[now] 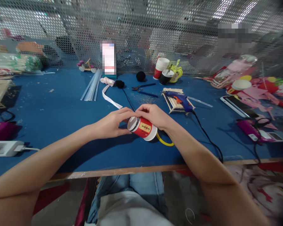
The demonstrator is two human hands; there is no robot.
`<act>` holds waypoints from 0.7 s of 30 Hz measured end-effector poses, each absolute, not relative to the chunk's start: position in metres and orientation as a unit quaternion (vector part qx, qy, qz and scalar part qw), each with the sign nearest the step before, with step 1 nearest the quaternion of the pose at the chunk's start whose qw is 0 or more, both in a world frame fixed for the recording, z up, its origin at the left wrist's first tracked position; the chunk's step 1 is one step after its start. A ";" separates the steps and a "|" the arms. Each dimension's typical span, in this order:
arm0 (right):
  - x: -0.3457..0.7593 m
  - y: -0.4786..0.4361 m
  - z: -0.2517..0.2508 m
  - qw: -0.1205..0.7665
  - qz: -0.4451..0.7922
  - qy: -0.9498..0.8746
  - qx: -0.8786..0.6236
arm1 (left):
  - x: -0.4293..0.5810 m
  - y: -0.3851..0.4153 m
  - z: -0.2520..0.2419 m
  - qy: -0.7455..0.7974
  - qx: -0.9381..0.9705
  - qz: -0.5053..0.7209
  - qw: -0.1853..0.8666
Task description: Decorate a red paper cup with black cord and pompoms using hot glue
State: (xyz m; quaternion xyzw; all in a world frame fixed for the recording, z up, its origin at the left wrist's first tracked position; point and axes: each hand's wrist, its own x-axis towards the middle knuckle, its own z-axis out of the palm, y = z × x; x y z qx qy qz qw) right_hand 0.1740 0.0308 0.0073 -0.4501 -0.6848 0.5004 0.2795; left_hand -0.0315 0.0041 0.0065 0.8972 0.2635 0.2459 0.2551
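Observation:
A red and white paper cup (145, 128) lies tilted on its side between my hands, above the blue table. Black yarn (133, 124) is wrapped around it near its left end. My left hand (110, 123) grips that end, thumb below and fingers above. From the top right, my right hand (154, 115) closes over the cup, its bent fingers close to the yarn; what its fingertips pinch is hidden. A strand runs from my hands back to a small black yarn ball (119, 84). Beneath my right wrist, a yellow ring-shaped piece (165, 142) shows beside the cup.
A blue glue gun (182, 99) rests on a small stick rack (173, 97), its cord trailing to the front edge. Pliers (145, 89), glue sticks (91, 86), white ribbon (110, 99) and stacked cups (160, 67) lie farther back. A perforated metal screen (132, 34) bounds the table.

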 end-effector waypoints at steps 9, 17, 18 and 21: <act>0.173 0.033 0.004 0.284 0.394 -0.742 -0.462 | -0.031 0.004 0.000 0.282 0.865 0.263 0.321; 0.174 0.032 0.008 0.295 0.470 -0.694 -0.459 | -0.027 0.003 -0.004 0.315 0.810 0.307 0.387; 0.175 0.032 0.009 0.289 0.481 -0.688 -0.461 | -0.027 0.004 -0.004 0.320 0.803 0.311 0.396; 0.177 0.031 0.010 0.252 0.479 -0.701 -0.464 | -0.027 0.004 -0.004 0.329 0.789 0.317 0.411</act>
